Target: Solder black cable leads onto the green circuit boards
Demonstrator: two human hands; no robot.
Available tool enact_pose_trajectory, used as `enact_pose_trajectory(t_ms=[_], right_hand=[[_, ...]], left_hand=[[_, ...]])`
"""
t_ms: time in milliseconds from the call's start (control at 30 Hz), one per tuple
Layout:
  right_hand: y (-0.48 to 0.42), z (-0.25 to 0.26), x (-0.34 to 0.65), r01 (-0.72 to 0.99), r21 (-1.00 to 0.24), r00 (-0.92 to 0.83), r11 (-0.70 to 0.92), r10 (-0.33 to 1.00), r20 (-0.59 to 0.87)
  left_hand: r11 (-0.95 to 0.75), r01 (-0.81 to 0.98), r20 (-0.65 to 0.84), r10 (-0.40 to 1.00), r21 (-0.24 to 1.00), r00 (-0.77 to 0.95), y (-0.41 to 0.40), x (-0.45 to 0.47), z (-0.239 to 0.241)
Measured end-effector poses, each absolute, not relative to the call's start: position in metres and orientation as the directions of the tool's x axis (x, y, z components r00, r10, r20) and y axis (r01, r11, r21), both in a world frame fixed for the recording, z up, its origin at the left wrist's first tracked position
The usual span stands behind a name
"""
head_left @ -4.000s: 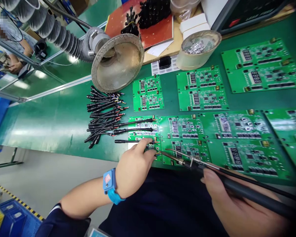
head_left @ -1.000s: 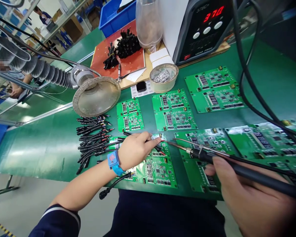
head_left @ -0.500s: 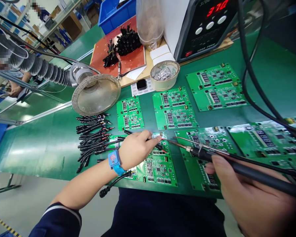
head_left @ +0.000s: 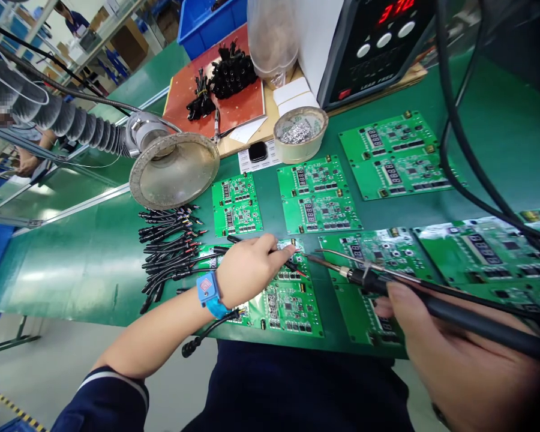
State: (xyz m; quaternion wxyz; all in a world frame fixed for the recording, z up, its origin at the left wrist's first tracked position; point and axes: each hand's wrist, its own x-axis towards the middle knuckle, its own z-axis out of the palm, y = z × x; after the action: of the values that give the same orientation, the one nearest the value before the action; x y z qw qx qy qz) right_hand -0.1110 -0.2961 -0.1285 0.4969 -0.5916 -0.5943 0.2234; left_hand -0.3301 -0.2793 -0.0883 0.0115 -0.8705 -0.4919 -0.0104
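My left hand, with a blue wrist strap, pinches thumb and fingers over a green circuit board. Its fingertips close on a thin cable end, whose body is mostly hidden by the hand. In my right hand is a black soldering iron. Its metal tip points left and is close to the pinched wires; I cannot tell whether they touch. A thin metal tube runs along the iron. Another black cable overhangs the table's front edge below my left wrist.
Black cables are piled left of the boards. A funnel-shaped fume hood stands above them. Behind are a round tin of metal shavings, a soldering station and more circuit boards. Loose black cords hang at right.
Both hands and the soldering iron keep almost the same place. The whole view has shifted up very slightly.
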Motion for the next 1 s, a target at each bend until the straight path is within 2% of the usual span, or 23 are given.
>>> enact_pose_trajectory(t_ms=[133, 233, 400, 600, 733, 933, 1000], right_hand=[[-0.293, -0.124, -0.113, 0.431, -0.895, 0.274, 0.116, 0.928, 0.252], [-0.291, -0.123, -0.113, 0.469, -0.870, 0.225, 0.152, 0.932, 0.284], [-0.289, -0.126, -0.114, 0.572, -0.770, 0.122, 0.283, 0.899, 0.420], [-0.292, -0.133, -0.113, 0.566, -0.789, 0.147, 0.239, 0.912, 0.382], [-0.293, -0.135, -0.112, 0.562, -0.799, 0.141, 0.213, 0.927, 0.347], [-0.291, -0.133, -0.114, 0.574, -0.777, 0.122, 0.260, 0.911, 0.395], [-0.291, -0.131, -0.115, 0.562, -0.794, 0.143, 0.233, 0.918, 0.370]], left_hand=[[-0.523, 0.852, 0.028, 0.852, -0.013, 0.523, -0.280, -0.330, -0.088], [-0.523, 0.852, 0.030, 0.852, -0.007, 0.523, -0.280, -0.330, -0.087], [-0.517, 0.856, 0.068, 0.855, 0.012, 0.515, -0.281, -0.328, -0.090], [-0.495, 0.869, 0.130, 0.862, 0.004, 0.491, -0.284, -0.326, -0.096], [-0.498, 0.867, 0.114, 0.862, 0.001, 0.494, -0.284, -0.326, -0.096], [-0.487, 0.873, 0.080, 0.871, 0.014, 0.485, -0.282, -0.326, -0.093], [-0.486, 0.874, 0.070, 0.872, 0.018, 0.484, -0.281, -0.326, -0.093]])
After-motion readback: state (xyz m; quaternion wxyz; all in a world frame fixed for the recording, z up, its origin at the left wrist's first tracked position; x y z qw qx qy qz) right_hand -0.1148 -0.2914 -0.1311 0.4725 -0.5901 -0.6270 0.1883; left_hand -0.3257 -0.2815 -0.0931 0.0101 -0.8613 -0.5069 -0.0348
